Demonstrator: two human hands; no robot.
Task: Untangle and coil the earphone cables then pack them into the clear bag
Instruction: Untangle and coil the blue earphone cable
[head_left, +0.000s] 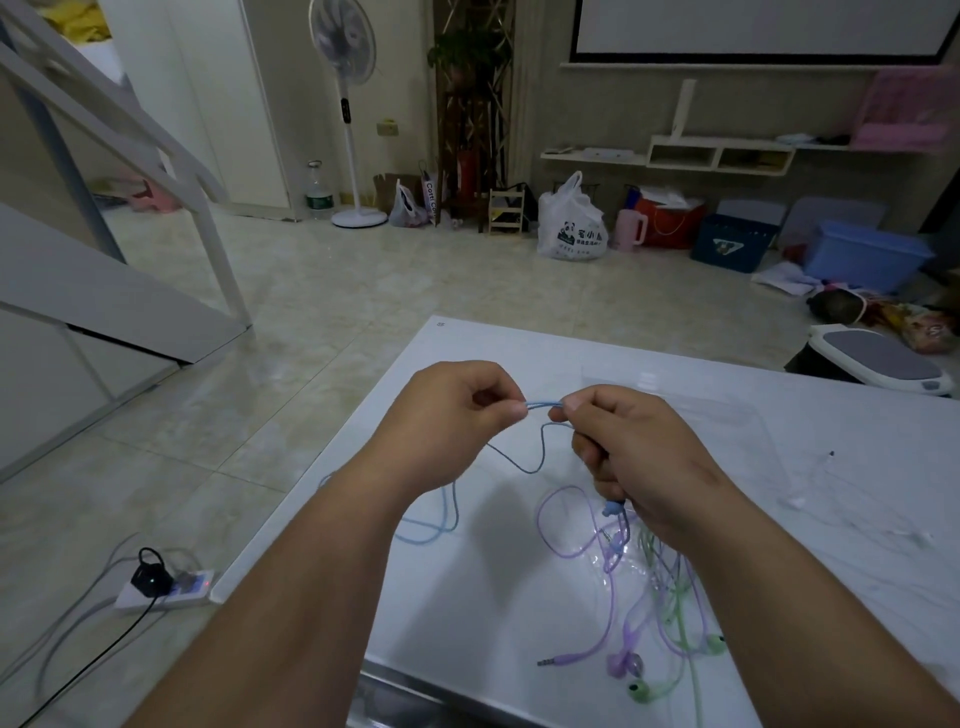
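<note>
Fingers (513, 413) tight on blue cable (543, 404)

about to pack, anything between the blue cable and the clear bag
Nothing visible. Left hand and right hand pinch the blue cable; the clear bag lies flat just beyond them. Purple cable and green cable lie nearer the person.

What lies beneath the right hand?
Beneath the right hand, pinching the blue cable: a blue earbud, purple cable, green cable, crumpled clear plastic. The hand hides the cables' upper parts.
</note>
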